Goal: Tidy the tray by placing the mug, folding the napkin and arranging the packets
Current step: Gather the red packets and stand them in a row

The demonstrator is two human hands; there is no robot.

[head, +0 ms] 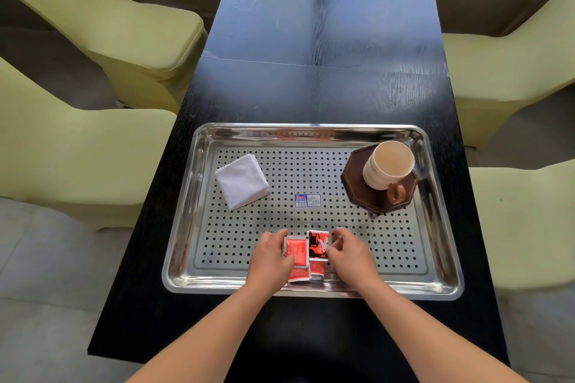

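While mug [392, 162] sits on coaster [354, 179] at tray [404, 289] far right and folded napkin [242, 185] far left, my left hand [270, 258] and right hand [351, 255] pinch red packets [306, 252] by the near rim.

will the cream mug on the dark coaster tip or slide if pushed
The cream ceramic mug looks wide and squat, so it would probably slide rather than tip. Standing on the dark octagonal wooden coaster, it might drop off its edge. Ceramic, so likely fragile.
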